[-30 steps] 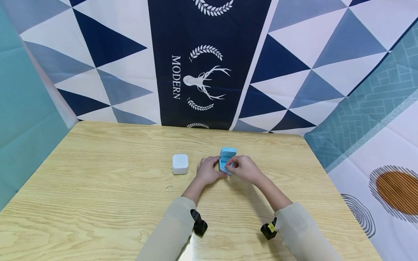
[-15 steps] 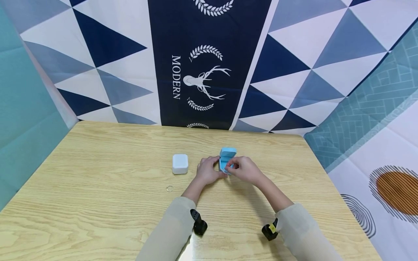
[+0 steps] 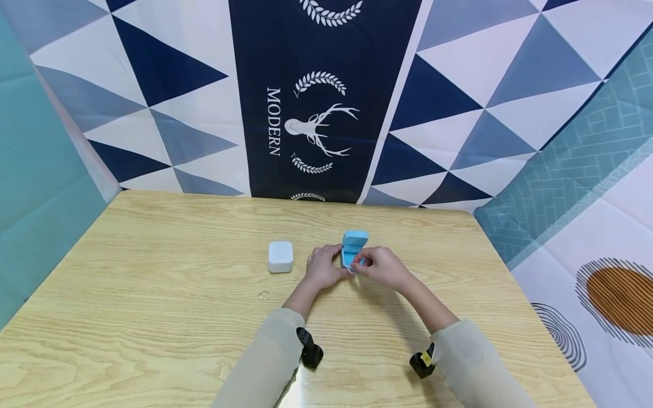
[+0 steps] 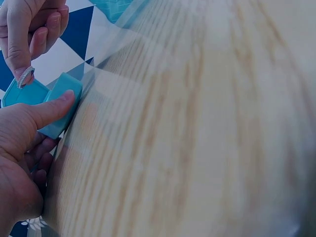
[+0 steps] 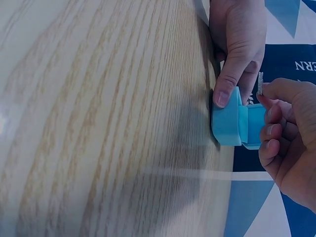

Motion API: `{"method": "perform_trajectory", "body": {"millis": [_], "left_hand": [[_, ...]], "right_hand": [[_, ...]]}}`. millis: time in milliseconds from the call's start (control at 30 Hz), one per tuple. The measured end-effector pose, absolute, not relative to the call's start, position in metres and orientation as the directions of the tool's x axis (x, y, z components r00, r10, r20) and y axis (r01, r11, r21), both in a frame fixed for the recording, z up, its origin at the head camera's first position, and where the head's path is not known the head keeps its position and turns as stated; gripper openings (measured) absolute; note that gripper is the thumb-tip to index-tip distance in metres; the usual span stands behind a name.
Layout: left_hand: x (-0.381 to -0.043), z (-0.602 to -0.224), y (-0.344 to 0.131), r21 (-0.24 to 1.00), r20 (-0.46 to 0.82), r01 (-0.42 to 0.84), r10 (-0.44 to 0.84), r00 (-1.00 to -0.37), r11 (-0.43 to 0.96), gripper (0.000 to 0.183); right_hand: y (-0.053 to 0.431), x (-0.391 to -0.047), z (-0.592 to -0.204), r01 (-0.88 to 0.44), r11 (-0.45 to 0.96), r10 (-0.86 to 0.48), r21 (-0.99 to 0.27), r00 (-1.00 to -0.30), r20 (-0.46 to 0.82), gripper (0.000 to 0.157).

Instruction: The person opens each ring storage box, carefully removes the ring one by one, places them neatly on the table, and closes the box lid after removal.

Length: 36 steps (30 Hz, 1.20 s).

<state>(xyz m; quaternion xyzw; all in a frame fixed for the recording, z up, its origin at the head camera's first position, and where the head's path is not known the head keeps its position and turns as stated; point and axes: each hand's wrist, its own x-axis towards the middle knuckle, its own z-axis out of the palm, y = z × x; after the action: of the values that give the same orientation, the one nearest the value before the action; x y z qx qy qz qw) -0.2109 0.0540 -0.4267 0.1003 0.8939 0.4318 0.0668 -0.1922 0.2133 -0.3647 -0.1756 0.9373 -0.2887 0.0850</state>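
A turquoise ring box [image 3: 355, 238] stands on the table with its lid raised. My left hand [image 3: 322, 268] grips the box from its left side, and the left wrist view shows the thumb lying along the turquoise base [image 4: 61, 106]. Between thumb and index finger, my right hand [image 3: 381, 265] pinches a silver ring [image 5: 260, 83] set with small sparkling stones. In the left wrist view this stone-set ring [image 4: 21, 79] is held up above the box's opening, apart from the base. The slot inside the box is mostly hidden by fingers in the head view.
Left of my hands a white, rounded, closed box [image 3: 280, 256] sits on the wooden table [image 3: 168, 317]. Nearer to me lies a thin gold-coloured ring [image 3: 263, 299]. A patterned cloth [image 3: 326, 136] hangs behind the table's far edge.
My right fingers have drawn slightly back toward me, and the silver ring now shows at the box's front edge. My left hand keeps its grip on the box.
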Motion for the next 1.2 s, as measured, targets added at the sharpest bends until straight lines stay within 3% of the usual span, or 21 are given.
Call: {"method": "perform_trajectory", "body": {"millis": [1200], "left_hand": [[-0.2097,-0.4246,0.0539,0.784,-0.028,0.125,0.236,-0.971,0.608,0.066]], "right_hand": [[0.2109,-0.1849,-0.3677,-0.323,0.763,-0.416,-0.560,-0.909,-0.043,0.019]]}}
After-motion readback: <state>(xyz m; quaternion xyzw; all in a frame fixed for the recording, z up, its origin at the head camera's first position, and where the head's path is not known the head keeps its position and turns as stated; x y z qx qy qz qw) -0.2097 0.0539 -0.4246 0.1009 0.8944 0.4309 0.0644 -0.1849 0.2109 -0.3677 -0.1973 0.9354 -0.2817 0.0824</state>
